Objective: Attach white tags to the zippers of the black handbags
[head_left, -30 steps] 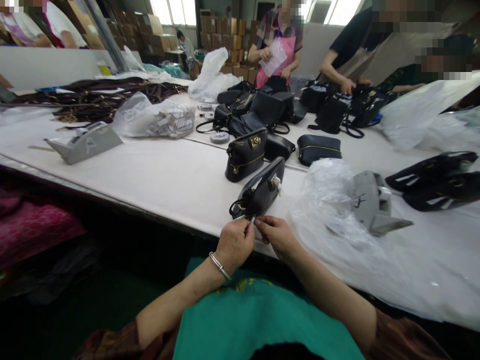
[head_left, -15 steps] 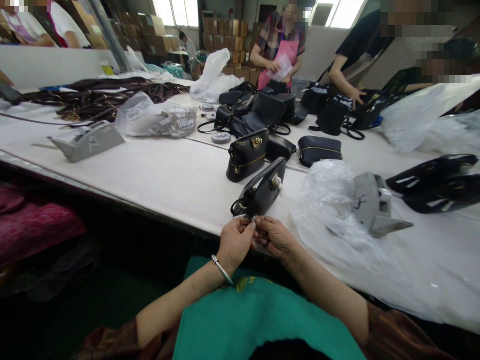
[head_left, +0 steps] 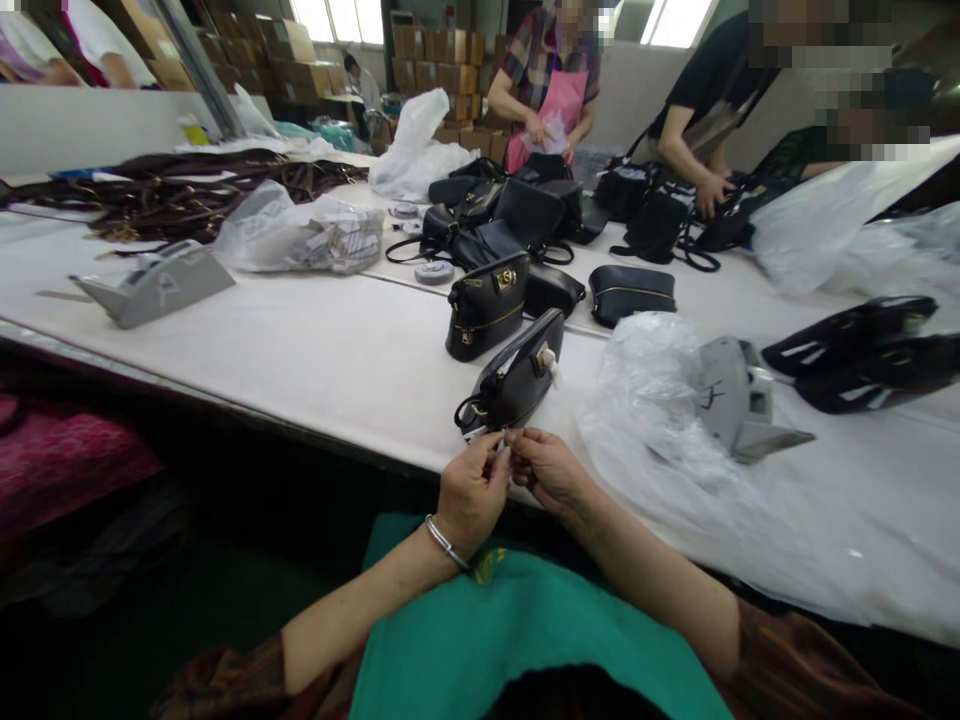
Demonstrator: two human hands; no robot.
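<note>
Handbag [head_left: 517, 380] (black, on its side) has left hand [head_left: 469, 492] and right hand [head_left: 549, 468] pinching its end fitting [head_left: 501, 446]

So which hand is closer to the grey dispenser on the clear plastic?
Right. The right hand is left of the grey dispenser, across the plastic; the left hand lies farther left.

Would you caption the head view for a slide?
Left hand and right hand pinch a small piece by the nearest bag on the table.
</note>
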